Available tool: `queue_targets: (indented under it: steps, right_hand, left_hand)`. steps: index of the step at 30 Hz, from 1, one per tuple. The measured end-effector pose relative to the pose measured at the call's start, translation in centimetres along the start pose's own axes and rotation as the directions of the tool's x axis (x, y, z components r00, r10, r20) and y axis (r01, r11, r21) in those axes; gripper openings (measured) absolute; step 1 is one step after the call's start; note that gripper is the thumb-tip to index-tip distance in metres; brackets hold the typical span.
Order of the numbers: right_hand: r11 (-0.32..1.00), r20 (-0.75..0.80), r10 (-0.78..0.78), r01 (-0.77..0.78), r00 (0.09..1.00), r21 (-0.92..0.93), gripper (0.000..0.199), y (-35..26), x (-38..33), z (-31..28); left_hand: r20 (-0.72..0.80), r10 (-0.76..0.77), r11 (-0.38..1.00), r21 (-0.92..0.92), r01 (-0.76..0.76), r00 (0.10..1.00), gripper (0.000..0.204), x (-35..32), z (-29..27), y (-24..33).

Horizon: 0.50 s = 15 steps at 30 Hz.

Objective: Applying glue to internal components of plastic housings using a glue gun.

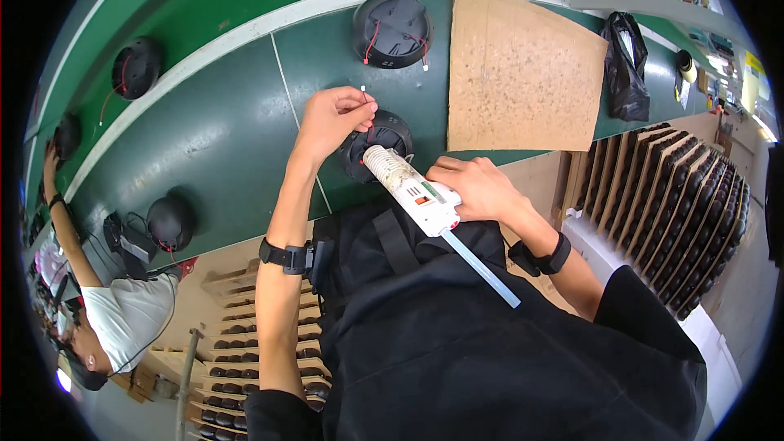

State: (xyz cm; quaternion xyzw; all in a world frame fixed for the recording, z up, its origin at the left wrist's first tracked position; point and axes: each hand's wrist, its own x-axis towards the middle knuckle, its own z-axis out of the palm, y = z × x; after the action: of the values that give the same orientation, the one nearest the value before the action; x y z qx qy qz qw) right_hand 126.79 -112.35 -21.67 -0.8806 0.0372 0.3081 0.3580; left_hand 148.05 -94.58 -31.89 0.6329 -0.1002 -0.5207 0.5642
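Note:
A black round part (377, 144) sits on the green conveyor belt (212, 122) right in front of me. My left hand (331, 118) pinches a thin red wire (369, 121) with a white end above that part. My right hand (474, 188) grips a white hot-glue gun (412, 188), its nozzle pointing into the black part. A clear glue stick (482, 268) juts from the back of the gun. Both wrists wear black straps.
Another black round part with red wires (392, 30) lies farther up the belt, others (135, 68) to the left. A cardboard sheet (523, 73) and black bag (625, 65) lie at right. Wooden racks of dark parts (686, 212) stand right. A person in white (122, 310) works at left.

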Motion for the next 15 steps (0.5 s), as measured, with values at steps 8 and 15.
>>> queue_targets:
  steps: [8,15]
  right_hand:
    - [0.998,-0.052,0.050,-0.049,0.997,0.026,0.045,-0.1,0.4,0.7]
    - [0.999,-0.108,0.016,-0.012,0.994,0.037,0.032,0.1,0.0,0.9]
  left_hand:
    - [0.002,-0.066,0.997,0.040,0.066,0.998,0.018,0.6,0.0,0.5]
    - [-0.014,-0.049,0.989,0.142,0.050,0.999,0.022,-0.8,-1.9,1.3]
